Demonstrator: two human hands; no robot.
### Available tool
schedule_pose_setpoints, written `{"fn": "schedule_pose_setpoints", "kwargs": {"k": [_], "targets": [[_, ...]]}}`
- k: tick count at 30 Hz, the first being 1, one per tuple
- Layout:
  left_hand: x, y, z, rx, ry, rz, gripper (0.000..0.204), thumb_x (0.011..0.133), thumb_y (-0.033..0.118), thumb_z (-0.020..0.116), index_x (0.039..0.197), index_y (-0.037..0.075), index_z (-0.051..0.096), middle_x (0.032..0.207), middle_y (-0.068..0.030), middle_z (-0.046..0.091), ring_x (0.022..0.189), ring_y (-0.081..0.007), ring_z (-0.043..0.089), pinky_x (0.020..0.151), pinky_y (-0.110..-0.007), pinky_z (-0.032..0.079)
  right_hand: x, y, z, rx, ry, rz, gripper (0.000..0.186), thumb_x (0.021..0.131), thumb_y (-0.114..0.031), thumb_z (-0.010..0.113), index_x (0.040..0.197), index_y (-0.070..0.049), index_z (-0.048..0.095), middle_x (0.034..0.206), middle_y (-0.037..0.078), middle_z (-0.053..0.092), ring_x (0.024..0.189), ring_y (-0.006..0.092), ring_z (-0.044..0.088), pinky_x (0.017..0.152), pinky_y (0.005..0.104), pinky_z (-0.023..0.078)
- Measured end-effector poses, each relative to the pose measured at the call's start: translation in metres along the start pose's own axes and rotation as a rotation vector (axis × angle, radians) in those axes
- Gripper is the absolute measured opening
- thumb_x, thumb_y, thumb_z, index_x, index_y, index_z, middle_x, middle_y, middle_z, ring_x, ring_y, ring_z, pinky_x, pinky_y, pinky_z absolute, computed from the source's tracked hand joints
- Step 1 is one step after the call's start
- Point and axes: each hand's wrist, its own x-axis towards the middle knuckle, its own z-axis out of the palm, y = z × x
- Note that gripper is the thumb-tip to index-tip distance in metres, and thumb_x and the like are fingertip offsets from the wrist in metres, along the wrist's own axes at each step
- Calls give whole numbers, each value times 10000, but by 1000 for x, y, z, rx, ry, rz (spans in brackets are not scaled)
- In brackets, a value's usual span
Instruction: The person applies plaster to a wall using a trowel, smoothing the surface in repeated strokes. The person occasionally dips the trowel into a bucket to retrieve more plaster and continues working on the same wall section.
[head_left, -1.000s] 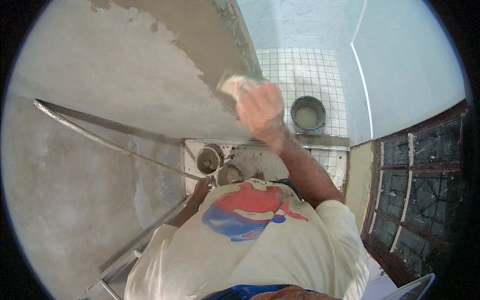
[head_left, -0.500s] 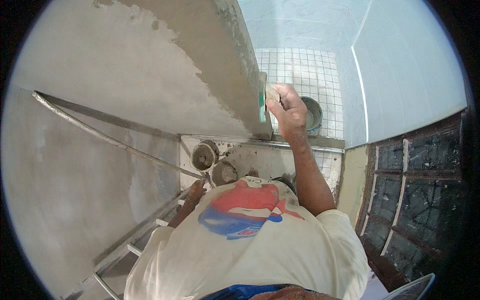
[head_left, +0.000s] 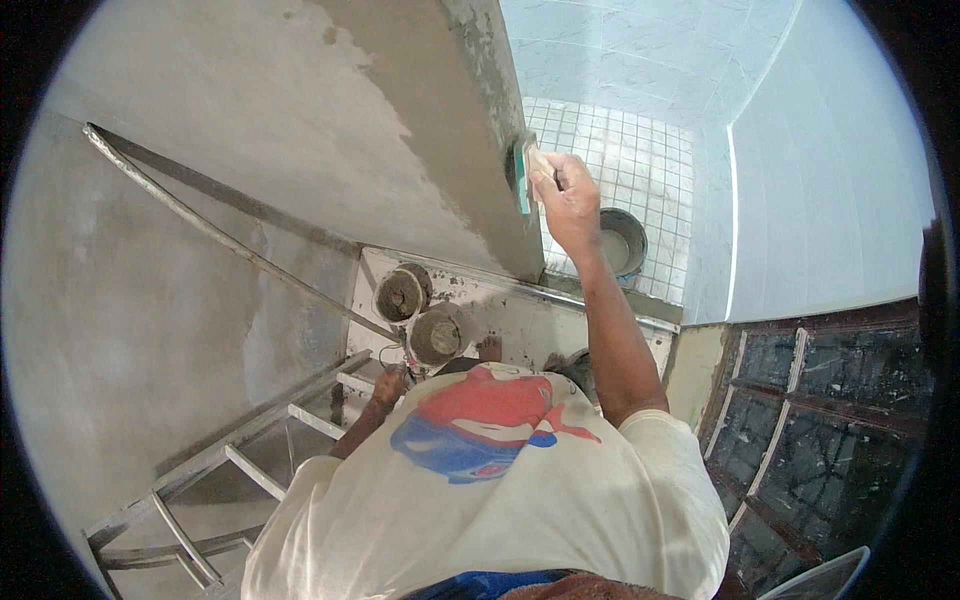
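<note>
My right hand (head_left: 572,205) grips the pale handle of a plastering float (head_left: 525,178) with a green layer. The float's face is against the narrow end of the partition wall (head_left: 490,130), where the plaster is darker and damp-looking. Low on the left, my left hand (head_left: 391,383) hangs beside a bucket (head_left: 436,336) holding grey-brown material. Its fingers are small and partly hidden, so I cannot tell whether they hold anything. Another bucket (head_left: 402,292) stands just behind that one.
A round dark tub (head_left: 622,245) rests on the white tiled floor (head_left: 650,180) beyond the wall end. A long pole (head_left: 215,235) leans on the left wall. Below it is a metal ladder (head_left: 255,472). A dark paned frame (head_left: 800,420) stands at right.
The float has shifted slightly up and left along the wall end, with my right hand on it. The view has shifted, bringing more of the ladder into sight.
</note>
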Motion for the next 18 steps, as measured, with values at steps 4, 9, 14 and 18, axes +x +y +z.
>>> {"fn": "schedule_pose_setpoints", "kwargs": {"k": [4,9,14,18], "targets": [[-34,41,21,-9,-14,-13,500,1122,441,600,1404,29,632,1177,-185,719,964,-264,730,758,-405,589,16,-57,11,127,23,-174,253,1037,-24,734,1281,33,705,1113,66,678,1030,133,697,893,287,562],[-18,0,23,-290,89,-16,511,1131,468,586,1380,24,633,1172,-165,719,938,-249,717,738,-406,584,15,-15,9,-29,-70,57,313,1009,-65,775,1297,36,704,1124,93,733,929,146,708,839,307,565],[-5,31,47,-406,126,-238,512,1119,498,598,1345,42,656,1159,-142,734,947,-258,727,747,-424,591,-19,18,-16,-30,64,322,365,964,-116,821,1283,28,718,1152,138,766,931,191,709,870,356,581],[-6,12,47,73,12,9,515,1125,526,563,1317,57,657,1068,-99,719,879,-229,703,708,-393,567,-26,-73,-22,-383,116,-336,412,877,-52,836,1270,8,728,1180,165,716,1013,292,697,881,433,584]]}}
